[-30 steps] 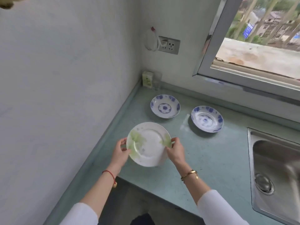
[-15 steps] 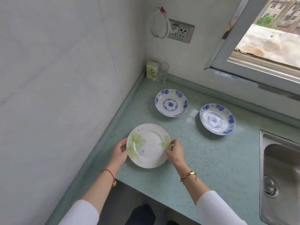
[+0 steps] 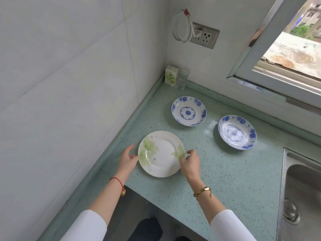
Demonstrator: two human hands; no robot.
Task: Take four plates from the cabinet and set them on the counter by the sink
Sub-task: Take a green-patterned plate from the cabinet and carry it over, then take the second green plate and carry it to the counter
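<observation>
Three of four plates are sitting on the counter (image 3: 225, 180) beside the sink (image 3: 302, 185), a corner blue plate (image 3: 189, 111), a second blue plate (image 3: 237, 132) and a green plate (image 3: 161, 153), which the left hand (image 3: 128, 161) is flanking with fingers spread loose while the right hand (image 3: 191, 163) is touching its rim, grip unclear, leaving one to fetch.

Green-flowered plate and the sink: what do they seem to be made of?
The green-flowered plate looks like glazed ceramic: glossy white, printed flowers under a sheen. The sink looks like brushed stainless steel: grey metal with soft reflections.
</observation>
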